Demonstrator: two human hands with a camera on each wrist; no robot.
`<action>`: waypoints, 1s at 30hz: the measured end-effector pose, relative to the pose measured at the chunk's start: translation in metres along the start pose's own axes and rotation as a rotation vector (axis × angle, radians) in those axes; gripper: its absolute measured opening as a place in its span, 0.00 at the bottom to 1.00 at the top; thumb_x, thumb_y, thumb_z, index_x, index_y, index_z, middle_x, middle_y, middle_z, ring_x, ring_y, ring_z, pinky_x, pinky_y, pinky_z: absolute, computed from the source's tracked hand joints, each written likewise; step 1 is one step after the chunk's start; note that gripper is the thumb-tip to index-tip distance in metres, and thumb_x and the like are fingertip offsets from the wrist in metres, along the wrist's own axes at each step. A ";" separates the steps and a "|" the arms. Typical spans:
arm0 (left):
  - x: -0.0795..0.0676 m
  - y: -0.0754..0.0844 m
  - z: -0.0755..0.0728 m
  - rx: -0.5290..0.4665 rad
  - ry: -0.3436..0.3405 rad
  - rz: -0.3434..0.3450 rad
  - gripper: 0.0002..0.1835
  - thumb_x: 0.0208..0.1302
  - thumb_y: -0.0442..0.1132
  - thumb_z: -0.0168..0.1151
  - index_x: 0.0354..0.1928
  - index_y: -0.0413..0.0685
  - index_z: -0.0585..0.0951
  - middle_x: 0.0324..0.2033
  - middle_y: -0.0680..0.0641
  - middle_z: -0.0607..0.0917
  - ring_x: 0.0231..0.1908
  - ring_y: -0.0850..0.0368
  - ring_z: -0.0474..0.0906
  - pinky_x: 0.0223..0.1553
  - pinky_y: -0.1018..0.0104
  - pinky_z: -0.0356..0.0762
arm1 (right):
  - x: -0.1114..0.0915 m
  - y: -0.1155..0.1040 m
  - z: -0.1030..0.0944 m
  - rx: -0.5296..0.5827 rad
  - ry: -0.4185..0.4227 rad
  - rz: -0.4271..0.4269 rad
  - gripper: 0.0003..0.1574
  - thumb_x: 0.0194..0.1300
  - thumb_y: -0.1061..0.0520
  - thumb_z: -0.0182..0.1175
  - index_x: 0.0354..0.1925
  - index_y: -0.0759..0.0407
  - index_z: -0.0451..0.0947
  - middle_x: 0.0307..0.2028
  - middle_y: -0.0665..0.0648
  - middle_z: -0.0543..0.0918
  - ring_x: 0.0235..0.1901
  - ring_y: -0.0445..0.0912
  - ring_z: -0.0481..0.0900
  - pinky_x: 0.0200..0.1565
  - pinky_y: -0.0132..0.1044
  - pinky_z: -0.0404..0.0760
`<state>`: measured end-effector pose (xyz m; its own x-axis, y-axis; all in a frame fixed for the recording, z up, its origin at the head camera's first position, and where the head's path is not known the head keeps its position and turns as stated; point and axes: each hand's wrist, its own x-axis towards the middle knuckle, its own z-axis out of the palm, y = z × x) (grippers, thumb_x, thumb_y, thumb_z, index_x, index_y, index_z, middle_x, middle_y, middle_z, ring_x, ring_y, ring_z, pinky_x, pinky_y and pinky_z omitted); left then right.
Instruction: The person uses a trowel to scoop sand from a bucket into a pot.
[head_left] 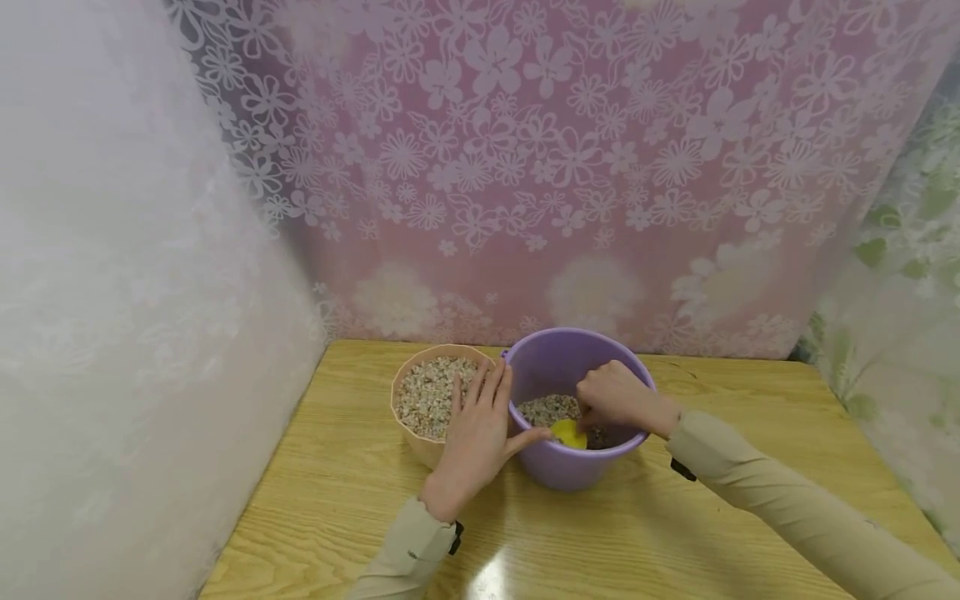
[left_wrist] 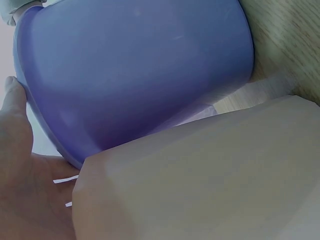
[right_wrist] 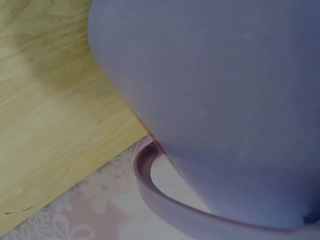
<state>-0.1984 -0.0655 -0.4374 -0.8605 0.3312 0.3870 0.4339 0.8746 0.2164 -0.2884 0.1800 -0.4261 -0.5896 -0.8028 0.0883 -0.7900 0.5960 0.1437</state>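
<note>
A purple bucket (head_left: 567,471) stands on the table, with pale, mixed-colour grains (head_left: 547,408) in its bottom. Inside it, my right hand (head_left: 617,393) grips a small yellow scoop (head_left: 570,433), low by the grains; its handle is hidden by the fingers. Just left stands a peach-coloured bowl (head_left: 420,446), filled high with similar grains (head_left: 433,398). My left hand (head_left: 476,437) lies across the gap between the two, fingers straight over the bowl's right side and thumb stretched to the bucket's rim. In the left wrist view this thumb (left_wrist: 14,97) touches the bucket's rim.
Wood-grain table (head_left: 337,517) runs under both containers. A pink flowered curtain (head_left: 525,275) hangs along its back edge, with a white covering (head_left: 150,333) at left and a green-leafed one (head_left: 900,350) at right. A purple handle (right_wrist: 170,207) curves from the bucket's far side.
</note>
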 end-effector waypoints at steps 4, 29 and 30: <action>-0.001 0.001 -0.002 -0.017 -0.008 -0.010 0.56 0.61 0.75 0.55 0.78 0.39 0.59 0.77 0.39 0.60 0.78 0.40 0.50 0.74 0.33 0.44 | 0.000 0.000 0.000 0.021 0.017 0.004 0.32 0.41 0.35 0.79 0.03 0.41 0.69 0.06 0.36 0.61 0.11 0.32 0.51 0.17 0.28 0.50; -0.002 -0.001 -0.002 -0.067 -0.036 -0.018 0.55 0.62 0.75 0.52 0.79 0.42 0.57 0.78 0.41 0.58 0.79 0.45 0.44 0.75 0.33 0.45 | -0.006 -0.004 -0.023 0.122 0.122 0.193 0.13 0.56 0.39 0.74 0.24 0.43 0.88 0.21 0.40 0.83 0.17 0.33 0.74 0.18 0.31 0.73; -0.002 -0.001 -0.002 -0.066 -0.036 -0.019 0.55 0.62 0.75 0.52 0.79 0.42 0.57 0.78 0.42 0.58 0.79 0.45 0.45 0.75 0.34 0.45 | -0.007 -0.004 -0.024 0.121 0.130 0.204 0.13 0.56 0.39 0.74 0.24 0.43 0.88 0.21 0.40 0.83 0.17 0.33 0.74 0.18 0.31 0.72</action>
<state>-0.1963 -0.0681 -0.4368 -0.8773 0.3285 0.3498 0.4331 0.8559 0.2825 -0.2769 0.1826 -0.4032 -0.7182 -0.6567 0.2301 -0.6762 0.7367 -0.0079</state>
